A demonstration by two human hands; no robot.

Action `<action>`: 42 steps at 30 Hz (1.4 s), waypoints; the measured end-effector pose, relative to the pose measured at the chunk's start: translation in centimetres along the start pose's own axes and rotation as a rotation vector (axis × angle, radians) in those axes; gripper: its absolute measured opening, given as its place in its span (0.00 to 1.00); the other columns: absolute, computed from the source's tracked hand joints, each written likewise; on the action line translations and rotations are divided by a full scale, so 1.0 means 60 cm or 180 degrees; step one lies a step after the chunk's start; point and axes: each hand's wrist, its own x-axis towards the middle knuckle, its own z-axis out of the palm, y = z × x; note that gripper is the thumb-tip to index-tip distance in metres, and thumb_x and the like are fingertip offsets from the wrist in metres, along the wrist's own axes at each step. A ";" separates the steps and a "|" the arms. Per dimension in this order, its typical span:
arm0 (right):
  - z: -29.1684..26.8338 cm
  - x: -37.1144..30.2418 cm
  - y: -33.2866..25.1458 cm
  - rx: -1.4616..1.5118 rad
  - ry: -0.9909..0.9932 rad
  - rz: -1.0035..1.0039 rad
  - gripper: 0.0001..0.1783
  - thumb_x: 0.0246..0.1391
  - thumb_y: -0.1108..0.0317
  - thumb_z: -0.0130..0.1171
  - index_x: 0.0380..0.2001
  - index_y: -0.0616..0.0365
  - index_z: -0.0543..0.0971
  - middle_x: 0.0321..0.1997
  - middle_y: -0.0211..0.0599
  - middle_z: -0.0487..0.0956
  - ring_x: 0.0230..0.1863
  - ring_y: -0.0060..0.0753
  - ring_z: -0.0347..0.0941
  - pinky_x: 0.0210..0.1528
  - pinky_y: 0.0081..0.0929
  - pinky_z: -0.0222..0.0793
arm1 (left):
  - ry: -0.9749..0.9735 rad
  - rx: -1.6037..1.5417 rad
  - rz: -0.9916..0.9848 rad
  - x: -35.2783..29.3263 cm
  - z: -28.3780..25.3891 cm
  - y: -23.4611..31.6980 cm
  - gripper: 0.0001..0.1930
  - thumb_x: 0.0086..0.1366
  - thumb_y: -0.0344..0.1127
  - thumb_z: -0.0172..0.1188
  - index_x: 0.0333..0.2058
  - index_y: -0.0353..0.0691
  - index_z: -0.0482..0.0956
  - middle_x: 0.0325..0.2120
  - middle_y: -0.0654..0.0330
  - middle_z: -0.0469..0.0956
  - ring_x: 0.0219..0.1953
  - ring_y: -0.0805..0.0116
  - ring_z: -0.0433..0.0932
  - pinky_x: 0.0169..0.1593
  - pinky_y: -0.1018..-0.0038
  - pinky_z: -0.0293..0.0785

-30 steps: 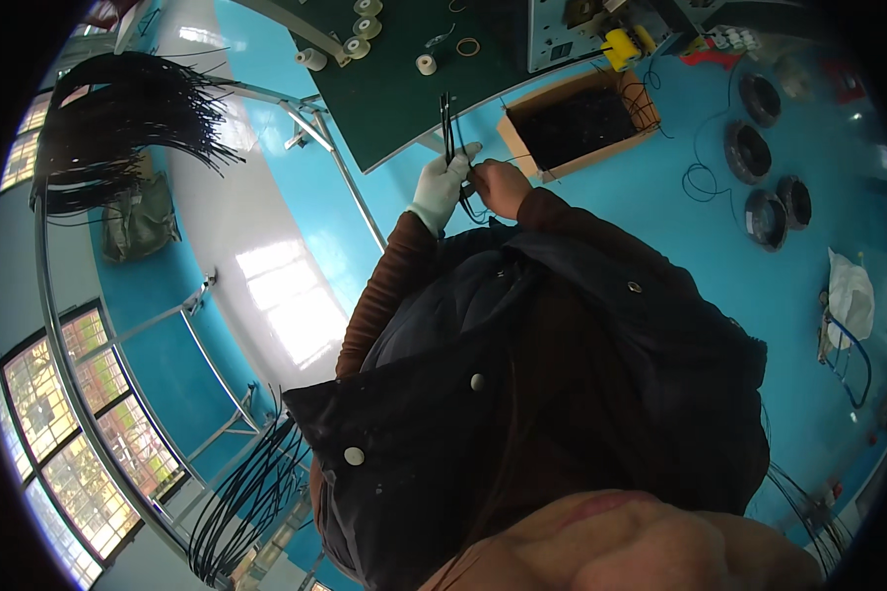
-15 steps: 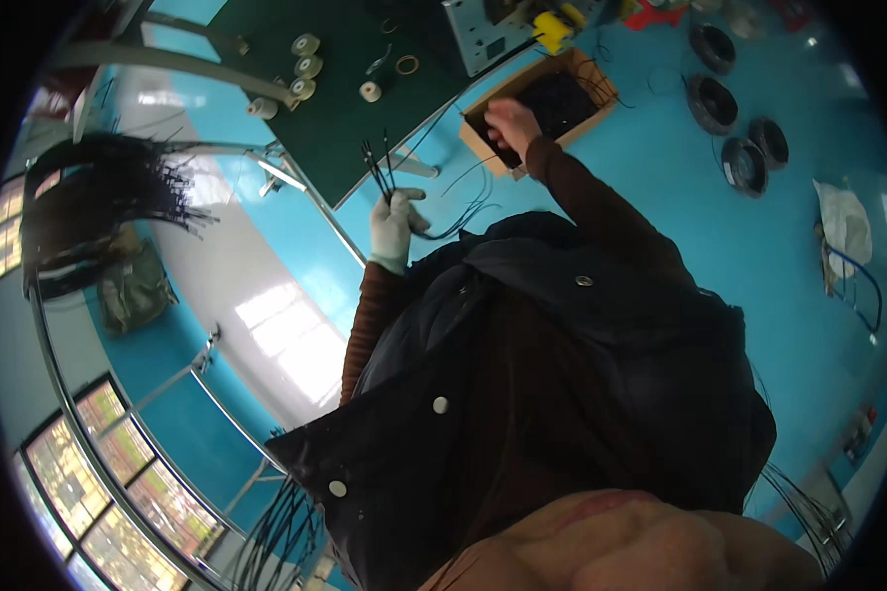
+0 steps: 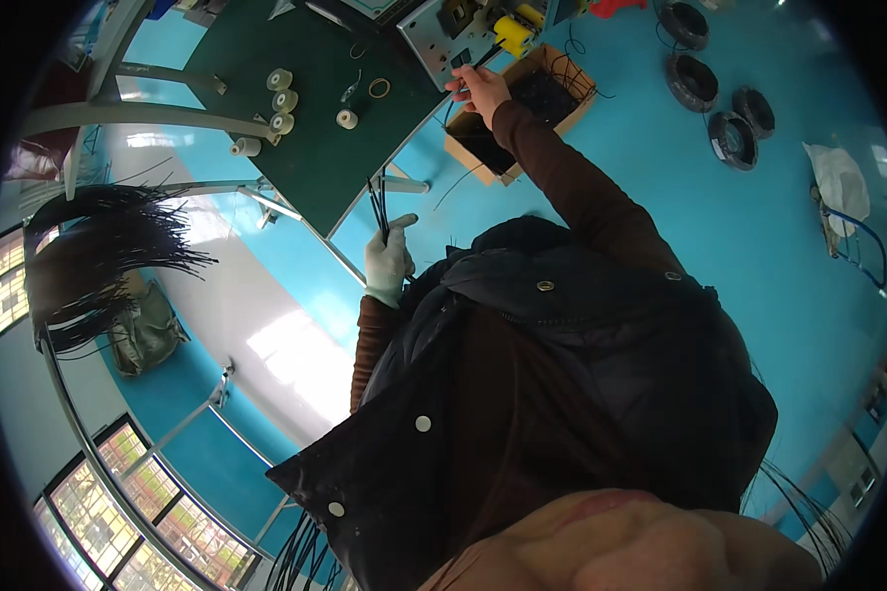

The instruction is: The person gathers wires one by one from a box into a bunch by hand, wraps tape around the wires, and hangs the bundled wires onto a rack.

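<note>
My left hand [image 3: 389, 261], in a pale glove, is closed around several short black cables [image 3: 379, 207] that stick up past the fingers beside the green table's edge. My bare right hand [image 3: 483, 94] reaches forward to the front corner of a grey metal machine [image 3: 426, 41] on the table. Its fingers are apart, by a dark switch-like part on the panel, and I see nothing held in them; whether they touch the panel I cannot tell. Under the right forearm stands an open cardboard box [image 3: 471, 156] with dark contents.
White spools [image 3: 284, 100] and a tan ring [image 3: 378, 89] lie on the green table [image 3: 315, 163]. Yellow spools [image 3: 512, 37] sit by the machine. Black cable coils [image 3: 692, 81] rest on the blue floor at right. A thick bundle of black cables [image 3: 99, 256] hangs on a metal rack at left.
My right hand has come up out of the cardboard box to the machine's front corner. The left hand still holds its cables. The whole view has shifted a little.
</note>
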 end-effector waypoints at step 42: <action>0.043 -0.233 0.141 -0.3594 -0.2520 -0.1398 0.17 0.52 0.54 0.53 0.28 0.58 0.77 0.29 0.42 0.78 0.34 0.48 0.74 0.37 0.40 0.68 | -0.0512 -0.0235 0.0647 0.091 0.018 0.039 0.16 0.67 0.38 0.42 0.39 0.32 0.74 0.16 0.63 0.69 0.19 0.75 0.70 0.27 0.78 0.70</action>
